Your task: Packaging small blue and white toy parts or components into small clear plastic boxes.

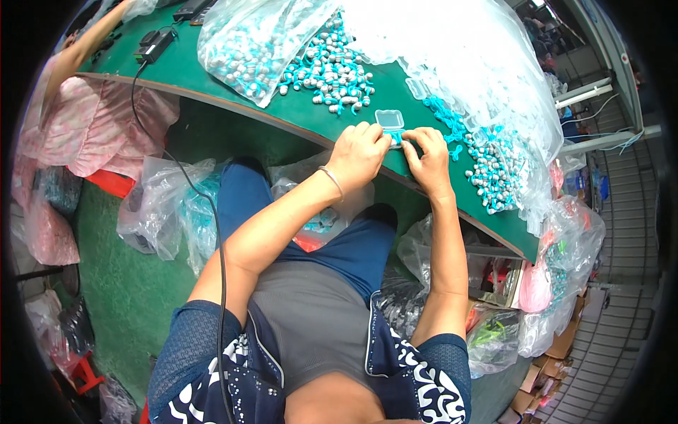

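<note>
Just between both hands point(359, 152) point(427, 161), clear case point(389, 121)

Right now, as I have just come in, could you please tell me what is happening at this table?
A person's left hand and right hand have their fingers at a small clear box near the edge of a green table. Its lid is open, with something teal inside. One pile of teal-and-grey pieces lies to the left, another pile to the right.

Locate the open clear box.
In the head view's upper middle, slightly right, the box is over the green table, between the left hand and right hand.
</note>
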Tool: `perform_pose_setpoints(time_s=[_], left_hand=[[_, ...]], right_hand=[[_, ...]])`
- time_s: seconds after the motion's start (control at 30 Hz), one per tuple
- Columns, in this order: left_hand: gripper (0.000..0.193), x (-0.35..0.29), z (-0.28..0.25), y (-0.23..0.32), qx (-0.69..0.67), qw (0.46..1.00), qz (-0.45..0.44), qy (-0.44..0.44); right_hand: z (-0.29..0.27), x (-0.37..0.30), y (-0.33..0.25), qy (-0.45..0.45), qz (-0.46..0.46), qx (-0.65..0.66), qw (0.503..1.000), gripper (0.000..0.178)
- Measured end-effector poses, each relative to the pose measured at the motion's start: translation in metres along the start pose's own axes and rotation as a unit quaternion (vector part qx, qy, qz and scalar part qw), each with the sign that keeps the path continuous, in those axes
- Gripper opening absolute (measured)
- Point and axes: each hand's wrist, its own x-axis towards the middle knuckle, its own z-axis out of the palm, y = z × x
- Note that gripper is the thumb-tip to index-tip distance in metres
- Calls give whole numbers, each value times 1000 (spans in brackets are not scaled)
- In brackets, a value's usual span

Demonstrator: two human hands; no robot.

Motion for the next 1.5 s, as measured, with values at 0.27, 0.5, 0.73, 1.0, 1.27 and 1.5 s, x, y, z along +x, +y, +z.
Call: perform_pose_setpoints(time_s=[0.27,0.5,0.73,1.0,1.27,1.5], left_hand=[[28,7,-6,7,-32,999,-32,16],[31,10,-1,6,-2,997,-64,-41],[35,12,-4,9,9,996,-68,-53],[50,15,-2,9,7,994,-92,-66],[61,19,-7,9,-40,993,-102,-52],[37,22,-4,-3,-37,991,-81,-102]], right_hand=[[-5,-1,-7,18,-41,-16,999,24],[0,1,-4,12,-37,10,999,25],[11,39,29,-28,0,12,1000,24],[16,54,40,-153,126,131,971,22],[-6,25,22,-75,13,142,987,25],[-3,-5,8,-67,16,92,993,49]])
